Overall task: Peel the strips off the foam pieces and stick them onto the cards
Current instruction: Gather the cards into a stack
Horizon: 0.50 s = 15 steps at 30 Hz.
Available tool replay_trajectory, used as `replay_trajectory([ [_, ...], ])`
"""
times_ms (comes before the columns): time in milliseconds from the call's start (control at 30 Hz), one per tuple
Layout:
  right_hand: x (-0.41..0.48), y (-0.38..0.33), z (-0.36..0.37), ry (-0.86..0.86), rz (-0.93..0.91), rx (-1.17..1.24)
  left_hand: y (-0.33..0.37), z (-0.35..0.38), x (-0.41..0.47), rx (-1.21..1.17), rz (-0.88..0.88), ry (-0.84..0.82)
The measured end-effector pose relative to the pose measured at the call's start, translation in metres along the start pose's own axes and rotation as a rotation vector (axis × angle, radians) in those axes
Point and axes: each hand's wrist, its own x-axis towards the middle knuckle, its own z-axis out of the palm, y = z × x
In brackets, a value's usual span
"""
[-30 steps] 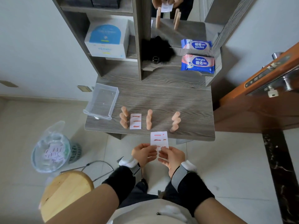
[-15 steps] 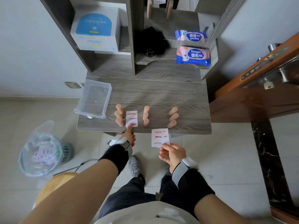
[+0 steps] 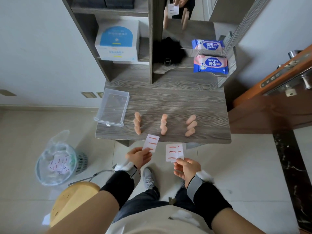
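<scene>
Both hands are pinching strip-covered cards, the left hand [image 3: 138, 157] one card [image 3: 150, 143], the right hand [image 3: 186, 167] another [image 3: 173, 152], suggesting the task is nearing completion, with foam pieces [image 3: 164, 124] standing bare on the desk [image 3: 202, 107].

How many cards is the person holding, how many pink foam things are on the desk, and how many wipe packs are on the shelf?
Cards in the hands: 2, one in the left hand, one in the right hand
Pink foam pieces on the desk: 3
Wipe packs on the shelf: 2
Total: 7
</scene>
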Motion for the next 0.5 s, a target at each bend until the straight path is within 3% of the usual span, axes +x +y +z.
replay_trajectory([
  [500,-0.034,0.001,0.032,-0.127,-0.022,0.092,-0.005,0.016,-0.047,0.033,-0.082,-0.085],
])
